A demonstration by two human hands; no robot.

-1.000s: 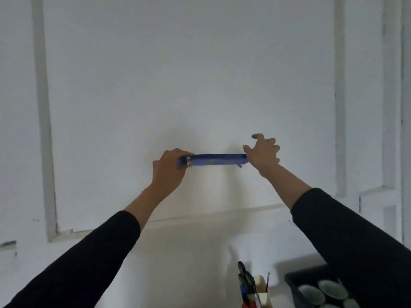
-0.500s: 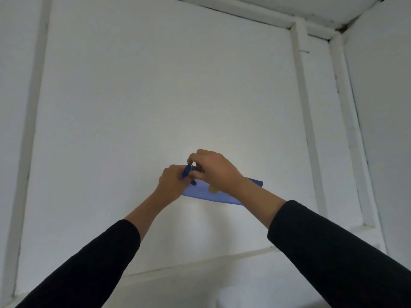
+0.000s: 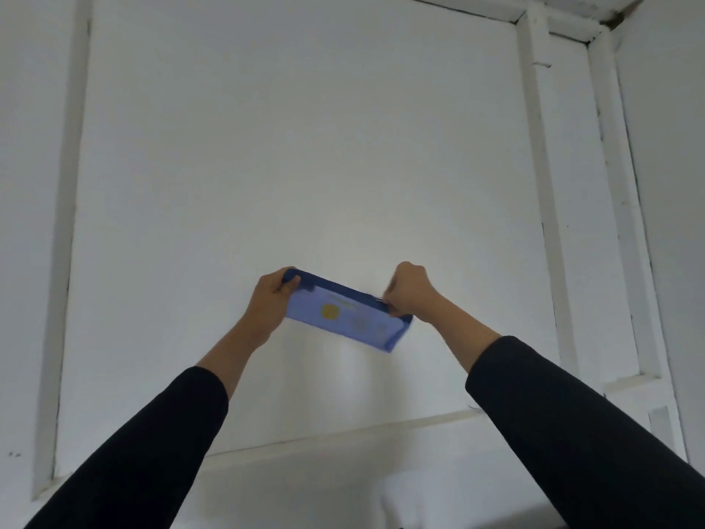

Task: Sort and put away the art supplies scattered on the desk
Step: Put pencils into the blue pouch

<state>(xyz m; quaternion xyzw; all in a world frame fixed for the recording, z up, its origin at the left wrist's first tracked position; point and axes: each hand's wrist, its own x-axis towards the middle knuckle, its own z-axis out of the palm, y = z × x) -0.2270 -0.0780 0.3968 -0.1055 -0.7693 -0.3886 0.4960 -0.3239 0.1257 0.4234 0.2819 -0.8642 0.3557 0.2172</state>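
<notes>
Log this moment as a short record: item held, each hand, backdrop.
item: blue pencil case, yellow circle on its side, held up in the air, right end lower
left hand: grips the case's left end
right hand: fingers curled, pinches the top edge near the right end; the exact spot is blurred
backdrop: white panelled wall

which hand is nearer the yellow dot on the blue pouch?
Left. The left hand grips the blue pouch at the end beside the yellow dot; the right hand pinches the far end.
</notes>
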